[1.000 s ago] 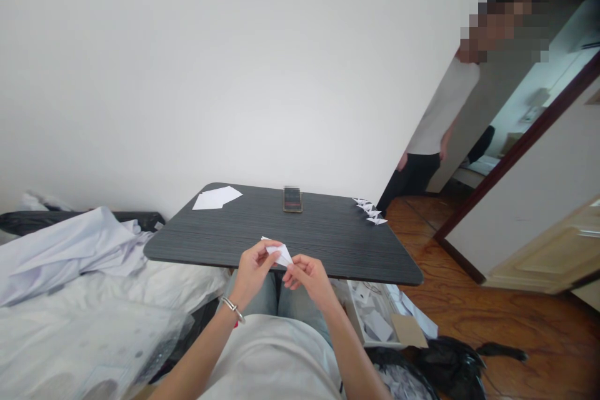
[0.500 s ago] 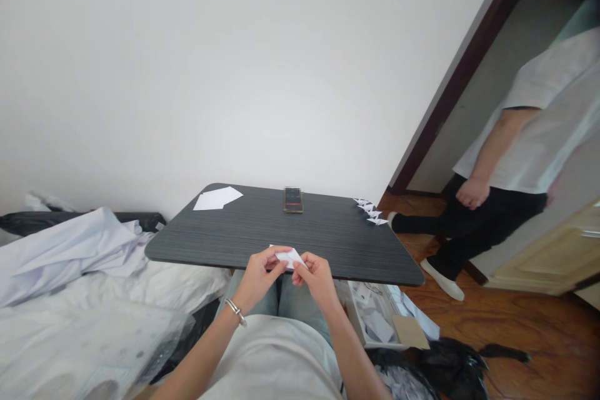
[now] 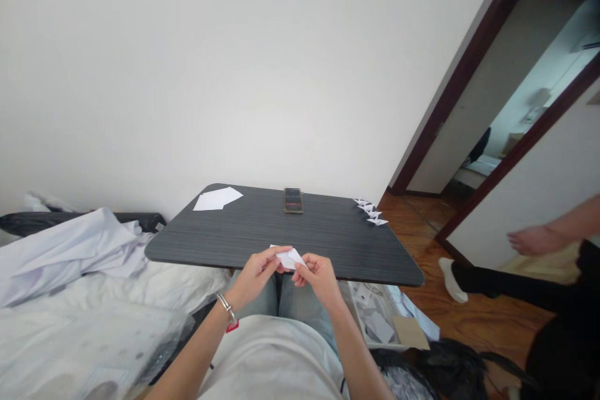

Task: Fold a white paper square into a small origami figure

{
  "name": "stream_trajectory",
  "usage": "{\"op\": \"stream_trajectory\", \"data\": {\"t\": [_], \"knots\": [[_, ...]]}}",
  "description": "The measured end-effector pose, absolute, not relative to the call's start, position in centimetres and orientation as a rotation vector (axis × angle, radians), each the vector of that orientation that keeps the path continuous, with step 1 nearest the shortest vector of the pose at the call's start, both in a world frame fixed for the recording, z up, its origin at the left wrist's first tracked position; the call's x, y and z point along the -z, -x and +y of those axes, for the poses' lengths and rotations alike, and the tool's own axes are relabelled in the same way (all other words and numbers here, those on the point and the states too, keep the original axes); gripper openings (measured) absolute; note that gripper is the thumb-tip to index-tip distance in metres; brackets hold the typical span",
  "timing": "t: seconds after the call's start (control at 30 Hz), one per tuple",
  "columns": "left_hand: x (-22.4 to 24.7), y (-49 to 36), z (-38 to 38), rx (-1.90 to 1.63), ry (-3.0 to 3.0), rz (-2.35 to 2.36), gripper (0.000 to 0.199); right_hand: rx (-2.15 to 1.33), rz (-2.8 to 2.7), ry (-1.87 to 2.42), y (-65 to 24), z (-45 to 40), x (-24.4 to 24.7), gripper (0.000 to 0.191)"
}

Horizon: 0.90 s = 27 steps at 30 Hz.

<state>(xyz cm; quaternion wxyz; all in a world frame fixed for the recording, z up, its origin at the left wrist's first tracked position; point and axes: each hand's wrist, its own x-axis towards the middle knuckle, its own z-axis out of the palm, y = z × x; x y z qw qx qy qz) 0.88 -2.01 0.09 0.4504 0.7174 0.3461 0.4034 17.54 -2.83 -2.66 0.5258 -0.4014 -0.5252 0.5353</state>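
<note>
Over the front edge of a dark table (image 3: 253, 231) I hold a small folded piece of white paper (image 3: 289, 259) with both hands. My left hand (image 3: 257, 270) pinches its left end between thumb and fingers. At its lower right corner, my right hand (image 3: 317, 276) grips it with thumb and curled fingers. Several small folded paper shapes (image 3: 370, 211) with pointed tips stand in a row at the table's right edge. White paper sheets (image 3: 218, 198) lie at the back left. A phone (image 3: 293, 200) rests at the back middle.
White cloth (image 3: 70, 256) and clear plastic lie to the left. Below the table's right side stands a white box (image 3: 370, 315) of papers, with black bags (image 3: 450, 369) nearby. Another person's hand (image 3: 539, 240) and leg show at the right, by an open doorway (image 3: 497, 131).
The other person has moved from the doorway toward the lower right, uncovering the room beyond. My left wrist has shifted slightly left, and a red tag shows by the bracelet. Both hands keep the paper.
</note>
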Motion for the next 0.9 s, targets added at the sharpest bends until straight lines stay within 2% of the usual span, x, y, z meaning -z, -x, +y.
{"op": "stream_trajectory", "data": {"t": [0.33, 0.5, 0.57, 0.7, 0.9], "knots": [[-0.2, -0.78, -2.03, -1.08, -1.697, 0.817, 0.034, -1.32, -1.351, 0.96, -18.42, -2.82, 2.21, 0.023], [0.07, -1.06, -1.83, -1.155, -1.545, 0.848, 0.052, -1.351, -1.341, 0.951, -18.24, -2.94, 2.38, 0.023], [0.15, -1.06, -1.68, -1.155, -1.521, 0.915, 0.048, -1.369, -1.337, 0.942, -18.13, -2.98, 2.47, 0.023], [0.16, -0.95, -1.44, -1.178, -1.504, 0.973, 0.023, -1.352, -1.325, 0.936, -17.94, -2.98, 2.46, 0.022], [0.09, -0.98, -1.46, -1.18, -1.488, 0.994, 0.02, -1.286, -1.204, 0.941, -17.66, -3.08, 1.96, 0.021]]}}
